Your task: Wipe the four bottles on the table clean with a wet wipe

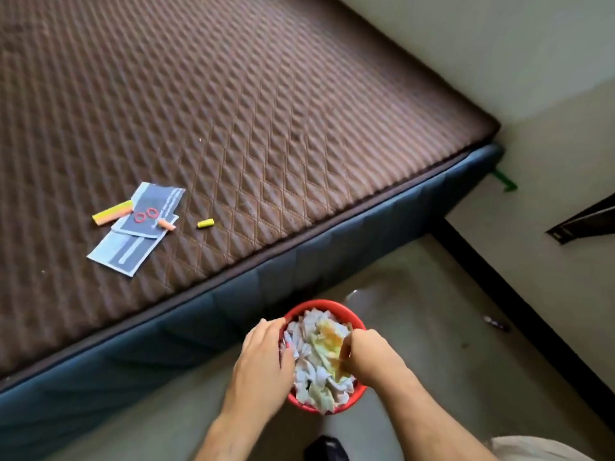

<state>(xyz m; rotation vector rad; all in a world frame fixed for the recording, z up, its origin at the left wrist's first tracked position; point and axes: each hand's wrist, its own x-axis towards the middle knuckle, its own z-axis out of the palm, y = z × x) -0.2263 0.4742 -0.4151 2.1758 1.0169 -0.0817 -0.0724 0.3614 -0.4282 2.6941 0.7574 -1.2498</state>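
Both hands (263,356) in red bin (319,306) | full: crumpled wipes (316,367)

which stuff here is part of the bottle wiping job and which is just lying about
Part of the job:
- left hand and right hand, both in the red bin
- crumpled wipes filling the bin
No bottles are in view.

Just lying about:
- grey cards, red rubber bands and chalk pieces on the brown mattress
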